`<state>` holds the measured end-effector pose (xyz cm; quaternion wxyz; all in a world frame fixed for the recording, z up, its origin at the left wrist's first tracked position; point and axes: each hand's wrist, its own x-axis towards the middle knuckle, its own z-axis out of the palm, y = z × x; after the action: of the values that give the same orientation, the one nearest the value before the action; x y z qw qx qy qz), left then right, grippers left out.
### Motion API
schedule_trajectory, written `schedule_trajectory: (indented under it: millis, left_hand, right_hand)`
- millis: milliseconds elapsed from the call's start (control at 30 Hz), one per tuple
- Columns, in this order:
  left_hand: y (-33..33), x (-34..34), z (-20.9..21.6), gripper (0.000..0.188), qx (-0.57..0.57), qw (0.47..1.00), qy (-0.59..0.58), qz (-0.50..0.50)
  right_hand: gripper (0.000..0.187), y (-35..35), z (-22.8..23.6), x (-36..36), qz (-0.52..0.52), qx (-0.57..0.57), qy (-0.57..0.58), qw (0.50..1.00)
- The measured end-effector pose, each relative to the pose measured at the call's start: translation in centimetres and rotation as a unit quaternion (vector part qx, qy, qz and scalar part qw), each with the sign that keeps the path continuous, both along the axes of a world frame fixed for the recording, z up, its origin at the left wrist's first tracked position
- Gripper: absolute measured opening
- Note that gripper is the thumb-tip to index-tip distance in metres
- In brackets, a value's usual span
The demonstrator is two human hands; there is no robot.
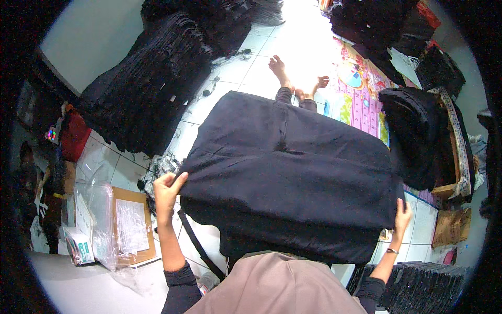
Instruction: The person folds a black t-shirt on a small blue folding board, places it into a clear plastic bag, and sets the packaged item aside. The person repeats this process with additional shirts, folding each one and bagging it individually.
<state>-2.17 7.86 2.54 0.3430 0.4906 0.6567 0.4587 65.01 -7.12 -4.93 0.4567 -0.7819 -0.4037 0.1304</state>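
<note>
- A brown board [145, 209] with papers is standing at near left beside clear plastic wrapping [106, 225].
- A tall pile of black fabric [151, 78] is occupying the far left.
- The left hand [166, 194] is holding the cloth's left edge, thumb and fingers pinching it.
- Bare feet [279, 68] of another person are showing on the far side, beyond the cloth.
- The black cloth [293, 183] is spanning the centre between both hands, lying partly creased above the person's lap.
- A colourful patterned mat [361, 102] is lying at far right.
- The right hand [402, 215] is gripping the cloth's right edge, fingers pressing together; the thumb's exact position is not telling clearly.
- A black stack [423, 288] is standing at near right.
</note>
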Motion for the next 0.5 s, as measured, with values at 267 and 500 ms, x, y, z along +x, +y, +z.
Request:
schedule_trajectory:
  millis: [267, 500]
  left_hand:
    - [-4.7, -1.4, -3.6, 0.022, -0.027, 0.993, -0.089, 0.075]
    - [-7.0, -0.3, -2.2, 0.019, 0.115, 0.967, 0.219, -0.065]
  right_hand:
    - [0.025, -4.4, -1.4, 1.4, -0.039, -0.324, -0.130, 0.936]
    - [0.034, 12.9, 5.8, -9.9, 0.159, -0.004, -0.208, 0.965]
